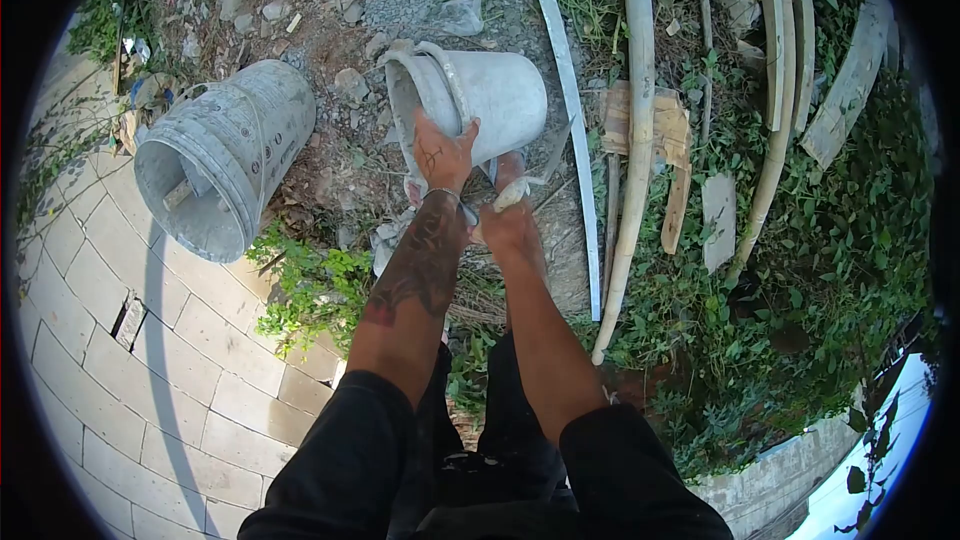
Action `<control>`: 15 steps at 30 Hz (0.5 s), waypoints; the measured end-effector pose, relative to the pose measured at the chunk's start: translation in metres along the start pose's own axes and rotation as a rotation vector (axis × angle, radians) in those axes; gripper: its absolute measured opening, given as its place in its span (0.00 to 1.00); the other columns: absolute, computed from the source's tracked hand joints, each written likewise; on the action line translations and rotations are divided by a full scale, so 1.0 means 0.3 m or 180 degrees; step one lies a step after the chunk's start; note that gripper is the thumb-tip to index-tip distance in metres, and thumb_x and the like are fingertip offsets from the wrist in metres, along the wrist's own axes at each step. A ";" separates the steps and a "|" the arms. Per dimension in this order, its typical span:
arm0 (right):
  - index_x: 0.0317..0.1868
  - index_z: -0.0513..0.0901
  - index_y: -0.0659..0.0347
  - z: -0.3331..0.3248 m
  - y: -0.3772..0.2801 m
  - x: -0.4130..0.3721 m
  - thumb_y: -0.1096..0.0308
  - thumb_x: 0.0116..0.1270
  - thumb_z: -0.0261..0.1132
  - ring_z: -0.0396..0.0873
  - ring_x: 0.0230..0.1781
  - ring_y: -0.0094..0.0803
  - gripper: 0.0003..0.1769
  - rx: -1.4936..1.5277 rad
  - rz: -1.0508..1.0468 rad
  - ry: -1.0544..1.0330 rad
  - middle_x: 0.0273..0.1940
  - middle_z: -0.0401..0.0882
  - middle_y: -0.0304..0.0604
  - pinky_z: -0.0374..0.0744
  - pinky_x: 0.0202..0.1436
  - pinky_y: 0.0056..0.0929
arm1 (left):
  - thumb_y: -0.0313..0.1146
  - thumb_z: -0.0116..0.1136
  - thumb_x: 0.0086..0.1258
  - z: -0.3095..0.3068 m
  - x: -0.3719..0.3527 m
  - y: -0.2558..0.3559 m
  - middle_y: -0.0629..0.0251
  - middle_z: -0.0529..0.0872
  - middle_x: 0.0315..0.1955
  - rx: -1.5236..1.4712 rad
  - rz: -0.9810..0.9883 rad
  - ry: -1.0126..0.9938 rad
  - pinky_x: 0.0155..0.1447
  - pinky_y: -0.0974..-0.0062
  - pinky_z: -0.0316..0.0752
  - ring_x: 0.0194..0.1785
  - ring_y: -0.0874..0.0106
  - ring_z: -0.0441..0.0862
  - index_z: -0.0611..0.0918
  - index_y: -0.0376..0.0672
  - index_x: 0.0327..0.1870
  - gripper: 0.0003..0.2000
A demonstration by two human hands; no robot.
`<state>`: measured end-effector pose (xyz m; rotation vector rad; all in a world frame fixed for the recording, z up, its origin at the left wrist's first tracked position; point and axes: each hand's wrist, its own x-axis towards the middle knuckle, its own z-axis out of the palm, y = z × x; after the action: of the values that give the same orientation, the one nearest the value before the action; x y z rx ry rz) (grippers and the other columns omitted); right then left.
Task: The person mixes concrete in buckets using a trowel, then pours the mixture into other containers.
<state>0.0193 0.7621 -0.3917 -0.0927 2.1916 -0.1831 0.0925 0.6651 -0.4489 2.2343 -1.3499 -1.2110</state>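
A grey-white plastic bucket [505,100] lies tipped on its side on the ground before me, its mouth facing left and its handle looped over the rim. My left hand [442,152] grips the bucket at the lower edge of its rim. Just below and right of it, my right hand [510,227] is closed around a pale, whitish piece [512,194], whose kind I cannot make out. Most of the right fingers are hidden.
Another dirty bucket [225,155] lies on its side at the left, beside paving blocks [190,370]. To the right are a long metal strip [568,120], bamboo poles [637,120] and boards [718,220] among weeds. Stones and rubble [350,85] cover the soil behind.
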 end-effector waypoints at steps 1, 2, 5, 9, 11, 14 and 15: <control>0.49 0.70 0.74 0.002 -0.011 -0.027 0.66 0.63 0.63 0.81 0.28 0.38 0.21 -0.0030 0.0021 -0.0232 0.31 0.78 0.53 0.77 0.30 0.31 | 0.37 0.75 0.49 -0.007 0.008 -0.016 0.41 0.81 0.45 -0.0098 0.0061 0.0002 0.54 0.58 0.71 0.51 0.45 0.78 0.67 0.35 0.57 0.36; 0.47 0.73 0.73 0.004 -0.020 -0.054 0.67 0.63 0.64 0.80 0.27 0.35 0.19 -0.0062 0.0039 -0.0465 0.29 0.80 0.50 0.76 0.29 0.30 | 0.37 0.75 0.49 -0.016 0.009 -0.011 0.41 0.81 0.45 -0.0019 0.0026 0.0041 0.55 0.59 0.71 0.51 0.45 0.78 0.66 0.35 0.57 0.36; 0.51 0.70 0.70 0.059 0.244 0.017 0.68 0.61 0.65 0.80 0.27 0.34 0.22 0.0706 -0.0165 -0.0359 0.33 0.80 0.50 0.78 0.29 0.31 | 0.37 0.75 0.49 -0.012 -0.014 0.019 0.41 0.80 0.45 0.0104 -0.0061 -0.0009 0.55 0.59 0.71 0.52 0.45 0.78 0.66 0.34 0.58 0.37; 0.54 0.65 0.67 -0.108 0.261 0.046 0.68 0.59 0.68 0.79 0.26 0.31 0.27 0.1299 -0.0263 -0.0571 0.35 0.78 0.48 0.78 0.28 0.29 | 0.37 0.75 0.50 -0.011 0.017 0.010 0.41 0.80 0.47 0.0144 -0.0056 -0.0114 0.56 0.60 0.72 0.52 0.47 0.79 0.65 0.34 0.58 0.37; 0.49 0.68 0.64 -0.170 0.199 0.017 0.67 0.60 0.69 0.77 0.24 0.26 0.22 0.1830 0.0191 -0.0834 0.32 0.77 0.43 0.77 0.26 0.26 | 0.37 0.75 0.50 -0.023 0.017 0.013 0.40 0.80 0.48 0.0136 -0.0045 -0.0134 0.56 0.60 0.72 0.52 0.47 0.79 0.64 0.34 0.58 0.37; 0.41 0.72 0.64 -0.190 0.247 0.074 0.68 0.61 0.66 0.74 0.21 0.24 0.13 0.1908 0.0064 -0.0910 0.28 0.75 0.40 0.74 0.24 0.25 | 0.37 0.74 0.50 -0.016 0.008 0.023 0.39 0.80 0.47 -0.0108 -0.0008 -0.0089 0.56 0.59 0.71 0.53 0.45 0.78 0.65 0.33 0.57 0.37; 0.40 0.73 0.64 -0.230 0.250 0.109 0.68 0.62 0.65 0.74 0.20 0.24 0.12 0.1749 0.0239 -0.0980 0.28 0.75 0.40 0.74 0.23 0.25 | 0.37 0.74 0.50 -0.010 0.011 0.000 0.39 0.80 0.47 -0.0132 0.0024 -0.0089 0.56 0.59 0.71 0.53 0.45 0.78 0.65 0.33 0.57 0.37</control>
<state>-0.0556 0.8385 -0.3904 0.2532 1.7691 -0.6736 0.0954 0.6620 -0.4488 2.1901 -1.3296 -1.2604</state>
